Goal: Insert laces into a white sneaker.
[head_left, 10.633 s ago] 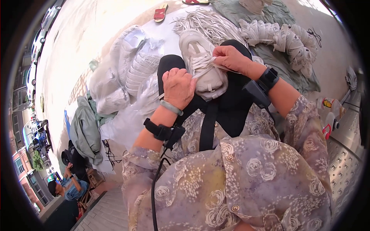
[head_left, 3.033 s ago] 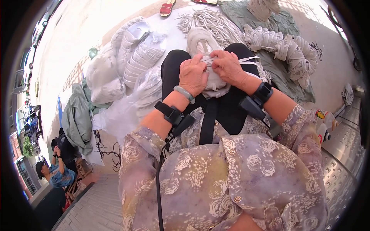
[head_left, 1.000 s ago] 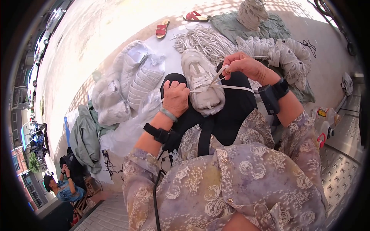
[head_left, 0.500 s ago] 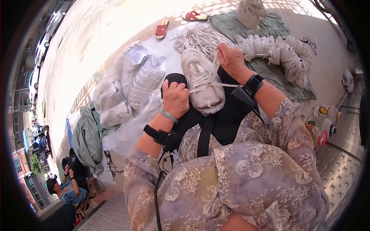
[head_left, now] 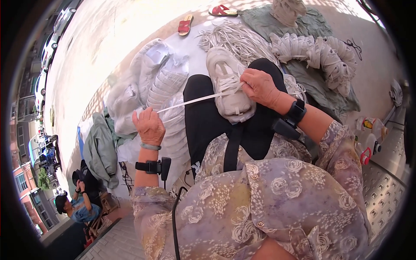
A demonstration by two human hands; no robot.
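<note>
Clock face centred on the shoe, 12 away from the body.

Grip, left hand (head_left: 148,126), at 8: fingers curled in, pinching a white lace (head_left: 190,102), stretched taut and straight from the shoe. Grip, right hand (head_left: 259,86), at 3: thumb and fingers pressed together against the lacing, pinching lace there; which strand, cannot tell.

Pale shoe (head_left: 229,82): at clock centre, resting on black trousers (head_left: 201,125) between the thighs, long axis roughly 11 to 5.

Progress, judged from present state: lacing partly done. Done: several rows across the front opening. Remaining: long free length toward 8, not tied off; no finished bow made out. Bare eyelets, if any, too small to count.

Further out: heap of loose laces (head_left: 236,37) at 12, just beyond the shoe. Plastic-wrapped pale bundles (head_left: 162,91) at 9 to 10. Chain of pale bundles (head_left: 316,54) at 2, partly on green sheet (head_left: 318,86); another pale stack (head_left: 288,13) at 1. Laced or unlaced in any of these: cannot tell.

Edges: red sandal (head_left: 185,26) at 11; green cloth (head_left: 99,149) at 8; studded metal plate (head_left: 383,195) at 4; co-worker (head_left: 80,208) at 8, well apart.
</note>
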